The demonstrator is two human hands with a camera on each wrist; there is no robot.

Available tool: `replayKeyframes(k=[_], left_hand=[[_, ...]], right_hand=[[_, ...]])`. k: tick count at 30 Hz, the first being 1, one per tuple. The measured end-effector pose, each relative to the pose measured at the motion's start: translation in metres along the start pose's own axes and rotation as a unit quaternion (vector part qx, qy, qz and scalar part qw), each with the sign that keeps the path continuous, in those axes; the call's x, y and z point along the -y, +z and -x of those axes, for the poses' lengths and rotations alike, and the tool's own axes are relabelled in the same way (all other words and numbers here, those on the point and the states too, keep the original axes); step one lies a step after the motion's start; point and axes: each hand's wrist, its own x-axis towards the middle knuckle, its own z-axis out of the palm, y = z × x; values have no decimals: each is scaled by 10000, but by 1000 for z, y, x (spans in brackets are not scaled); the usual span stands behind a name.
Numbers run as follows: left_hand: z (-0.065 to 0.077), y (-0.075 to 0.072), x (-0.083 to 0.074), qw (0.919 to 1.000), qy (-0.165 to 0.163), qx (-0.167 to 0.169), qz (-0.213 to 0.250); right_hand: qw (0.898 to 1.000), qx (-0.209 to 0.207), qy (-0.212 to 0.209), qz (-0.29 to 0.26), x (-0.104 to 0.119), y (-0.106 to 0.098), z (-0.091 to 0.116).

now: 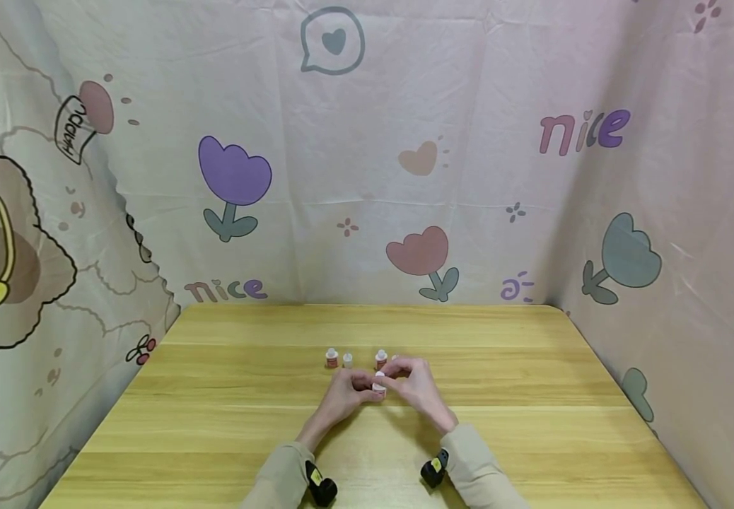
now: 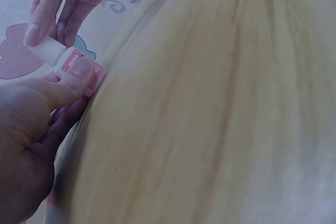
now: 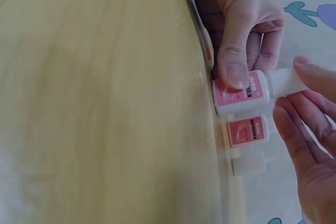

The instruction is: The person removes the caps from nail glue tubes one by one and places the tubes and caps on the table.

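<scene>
A small white bottle with a pink label [image 3: 255, 98] is upright on the wooden table, its base at or near the surface. My left hand [image 1: 344, 396] grips its body, thumb across the label. From the other side my right hand [image 1: 419, 387] pinches the white cap [image 3: 286, 81] at the bottle's top between thumb and fingers. The cap meets the neck; whether it is screwed tight I cannot tell. Just behind the hands stands a second pink-labelled bottle [image 1: 381, 359]. Beside that one is a loose white cap [image 3: 249, 164], mostly hidden by the right hand in the head view.
Farther left on the table [image 1: 214, 396] stand another pink-labelled bottle [image 1: 331, 358] and a white cap [image 1: 348, 360] beside it. A printed cloth [image 1: 341, 127] hangs behind the table's far edge and along both sides.
</scene>
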Motion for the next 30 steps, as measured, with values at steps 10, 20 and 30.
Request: replayKeyframes(k=[10,20,30], left_hand=[[0,-1,-1,9999,-65,73,-46],[1,-2,-3,10000,-11,54,-8],[-1,0,1,10000,51,1,-36]], right_hand=[[9998,148,-32,-128,0,-1,1],[9997,103,-190,-69,-2,0,1],[9991,317,78,-259,7,-2,2]])
